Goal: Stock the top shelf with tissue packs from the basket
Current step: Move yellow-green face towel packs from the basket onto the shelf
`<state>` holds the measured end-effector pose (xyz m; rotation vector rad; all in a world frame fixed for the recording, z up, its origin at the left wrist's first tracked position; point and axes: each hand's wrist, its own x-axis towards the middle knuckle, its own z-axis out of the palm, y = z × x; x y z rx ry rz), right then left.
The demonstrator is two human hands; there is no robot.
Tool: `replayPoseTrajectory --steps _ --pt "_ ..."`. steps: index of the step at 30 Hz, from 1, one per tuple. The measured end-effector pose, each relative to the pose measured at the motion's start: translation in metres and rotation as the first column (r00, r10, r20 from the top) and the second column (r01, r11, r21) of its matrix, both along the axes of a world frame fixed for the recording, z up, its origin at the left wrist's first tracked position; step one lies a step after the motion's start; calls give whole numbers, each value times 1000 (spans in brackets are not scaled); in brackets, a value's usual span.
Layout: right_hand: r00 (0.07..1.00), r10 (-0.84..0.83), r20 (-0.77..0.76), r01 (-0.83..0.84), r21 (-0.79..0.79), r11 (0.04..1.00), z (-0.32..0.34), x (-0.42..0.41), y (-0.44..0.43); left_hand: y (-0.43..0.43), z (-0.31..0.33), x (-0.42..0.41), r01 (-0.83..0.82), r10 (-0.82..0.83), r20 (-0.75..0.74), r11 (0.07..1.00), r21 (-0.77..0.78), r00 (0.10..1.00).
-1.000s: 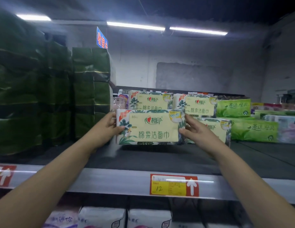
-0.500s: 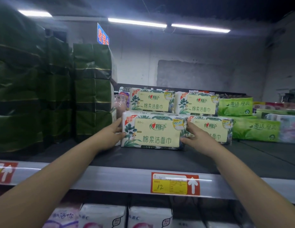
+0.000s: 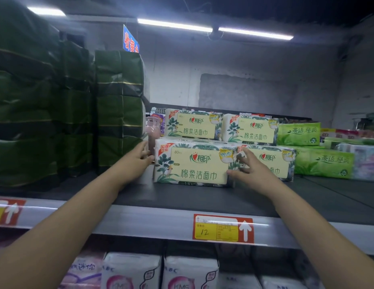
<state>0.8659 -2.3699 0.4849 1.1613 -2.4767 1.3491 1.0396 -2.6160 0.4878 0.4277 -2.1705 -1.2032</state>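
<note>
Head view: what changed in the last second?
The cream, leaf-printed tissue pack came down from mid-air onto the dark top shelf. Left hand and right hand loosened their grip, fingers now relaxed. The stacked packs behind and the red price tag stayed put.

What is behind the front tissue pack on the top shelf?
Behind the front tissue pack, a matching pack shows over its top edge; whatever that one rests on is covered.
</note>
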Motion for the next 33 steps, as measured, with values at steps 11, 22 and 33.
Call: replayPoseTrajectory --steps 11,22,33 --pt "999 -17 -36 12 -125 992 4 10 1 15 4 4 -41 44 29 995 -93 999" --pt "985 -50 -164 -23 -412 911 10 42 16 37 10 29 -154 90 -295 967 -202 951" --pt "988 79 -131 -132 -464 876 -19 89 68 91 6 80 -74 3 -379 982 -174 926"
